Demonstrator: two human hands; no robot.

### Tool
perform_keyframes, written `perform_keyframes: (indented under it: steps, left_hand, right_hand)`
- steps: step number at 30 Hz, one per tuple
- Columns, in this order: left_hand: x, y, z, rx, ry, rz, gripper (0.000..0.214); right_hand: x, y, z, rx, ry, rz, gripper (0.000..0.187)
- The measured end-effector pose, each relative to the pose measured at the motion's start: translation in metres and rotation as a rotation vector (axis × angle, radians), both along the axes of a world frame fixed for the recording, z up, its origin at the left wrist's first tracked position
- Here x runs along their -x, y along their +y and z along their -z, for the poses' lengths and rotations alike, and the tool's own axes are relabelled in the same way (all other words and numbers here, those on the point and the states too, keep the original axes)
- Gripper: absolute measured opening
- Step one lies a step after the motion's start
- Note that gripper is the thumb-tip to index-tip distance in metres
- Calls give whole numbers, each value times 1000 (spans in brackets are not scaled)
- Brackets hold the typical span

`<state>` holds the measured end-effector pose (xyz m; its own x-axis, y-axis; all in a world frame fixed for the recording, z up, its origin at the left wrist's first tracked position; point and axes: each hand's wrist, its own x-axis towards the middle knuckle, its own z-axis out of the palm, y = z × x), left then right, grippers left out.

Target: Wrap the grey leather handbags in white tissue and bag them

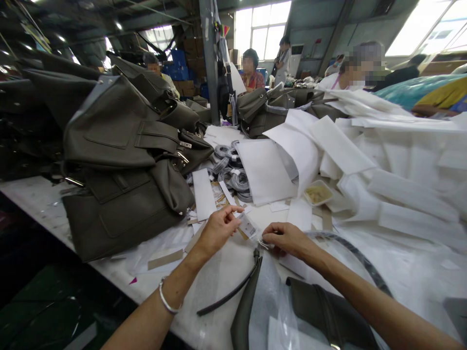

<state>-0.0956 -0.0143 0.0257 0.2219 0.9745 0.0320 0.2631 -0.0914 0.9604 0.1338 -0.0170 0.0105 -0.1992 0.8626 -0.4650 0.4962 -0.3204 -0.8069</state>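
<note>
Between thumb and fingers, my left hand (221, 228) pinches the edge of a small clear packet (248, 225) with a printed white card in it. Close by on the right, my right hand (286, 238) has its fingers closed on a thin white string (263, 244) at the packet's lower end. Below the hands lies a dark olive leather bag (328, 311), partly wrapped in clear plastic and white sheet. One dark strap (229, 295) of it runs out to the left, and another plastic-wrapped handle (357, 255) arches under my right forearm.
Finished-looking olive bags (127, 204) are heaped on the left. Coiled grey plastic-wrapped straps (235, 177) and white sheets (268, 170) lie ahead. A small tub (318, 193) sits among piled white papers (412, 184) on the right. Several people are beyond the table, near a metal post (209, 63).
</note>
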Motion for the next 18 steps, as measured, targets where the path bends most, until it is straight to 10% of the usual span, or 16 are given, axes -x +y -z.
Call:
perform_keyframes:
  steps: [7,18]
  left_hand:
    - [-11,-80,-16,-973,577,501,25]
    - [-1,-97,4,-900,683,333,33]
  right_hand:
    - [-8,-5,11,-59,43,-37,14]
    - [-35,-14,-16,-234,30,11,42]
